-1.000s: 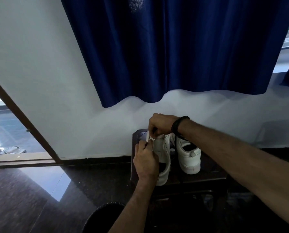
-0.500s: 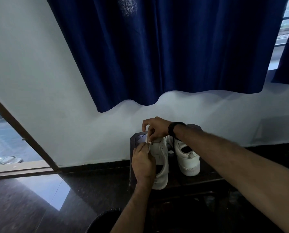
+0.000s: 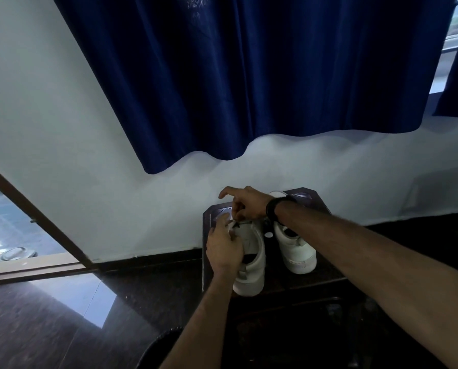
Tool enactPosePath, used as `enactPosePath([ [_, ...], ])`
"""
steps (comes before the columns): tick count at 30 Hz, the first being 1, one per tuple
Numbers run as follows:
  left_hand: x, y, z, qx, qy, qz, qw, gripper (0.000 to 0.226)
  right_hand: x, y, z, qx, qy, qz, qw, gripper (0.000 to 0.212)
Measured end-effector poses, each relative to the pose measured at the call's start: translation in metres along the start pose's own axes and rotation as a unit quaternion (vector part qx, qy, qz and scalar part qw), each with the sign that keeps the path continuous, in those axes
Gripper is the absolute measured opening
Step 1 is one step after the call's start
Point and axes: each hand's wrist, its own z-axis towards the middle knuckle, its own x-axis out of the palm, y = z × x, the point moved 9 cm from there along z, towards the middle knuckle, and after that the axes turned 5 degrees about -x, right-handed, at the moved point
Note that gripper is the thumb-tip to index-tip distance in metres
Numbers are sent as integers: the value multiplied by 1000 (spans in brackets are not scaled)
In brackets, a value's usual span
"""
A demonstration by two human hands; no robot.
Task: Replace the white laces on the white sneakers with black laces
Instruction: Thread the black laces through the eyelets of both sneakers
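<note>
Two white sneakers stood side by side on a small dark tabletop (image 3: 306, 194) against the wall, toes pointing away from the person. Left sneaker (image 3: 250, 251) sat nearer the front edge, right sneaker (image 3: 295, 250) just beside it & a bit further back. Both hands worked at the far (toe) end of the left sneaker. Left hand (image 3: 223, 247) lay over the shoe's left side w/ fingers curled, pinching a white lace (image 3: 231, 224) near the eyelets. Right hand (image 3: 245, 203) came in from the right over the shoe, thumb & middle fingers pinching the same lace area, index finger stuck out straight toward the left; exact grip too small/blurred to tell more. A dark wristband (image 3: 274, 207) sat on the right wrist. Blue curtain (image 3: 249, 75) hung above on the pale wall; dark glossy floor (image 3: 49, 323) below, doorway w/ brown frame (image 3: 36, 217) at left
</note>
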Motion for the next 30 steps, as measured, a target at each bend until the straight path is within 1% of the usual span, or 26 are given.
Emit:
enactPosePath([
  [3, -3, -4, -3, -4, 12, -24, 1000, 57, 6, 0, 3, 5, -5, -22, 1000, 63],
  [6, -7, -3, -5, -20, 8, -36, 999, 56, 6, 0, -1, 17, -8, -30, 999, 58],
  [9, -8, -5, -5, -21, 6, -40, 999, 58, 0, 4, -10, 24, -14, -45, 999, 49],
  [11, -8, -6, -5, -19, 10, -39, 999, 59, -12, 8, -19, 33, -57, -56, 996, 35],
  [13, -9, -6, -6, -23, 7, -44, 999, 59, -26, 15, -30, 45, -114, -90, 988, 23],
  [15, -9, -5, -5, -30, 2, -51, 998, 59, -32, 19, -40, 80, -129, -133, 979, 18],
  [16, -9, -4, -5, -31, 1, -52, 998, 59, -29, 20, -43, 105, -117, -160, 974, 20],
  [18, -9, -4, -4, -27, -1, -51, 998, 59, -20, 23, -45, 141, -91, -224, 960, 33],
  [19, -9, -4, -4, -23, -1, -51, 998, 59, -15, 23, -44, 148, -87, -245, 954, 39],
  [21, -8, -4, -3, -14, -4, -49, 999, 57, -8, 25, -38, 152, -92, -288, 941, 43],
  [25, -6, 1, 0, -33, -2, -61, 998, 49, 1, 34, -29, 145, -90, -380, 909, 33],
  [26, -5, 1, -1, -36, 1, -67, 997, 50, 3, 36, -28, 140, -86, -394, 904, 31],
  [28, -5, 2, -1, -42, -3, -66, 997, 56, 2, 42, -28, 119, -81, -416, 898, 30],
  [30, -9, 4, -1, -42, -22, -50, 998, 52, -2, 44, -30, 102, -76, -407, 904, 30],
])
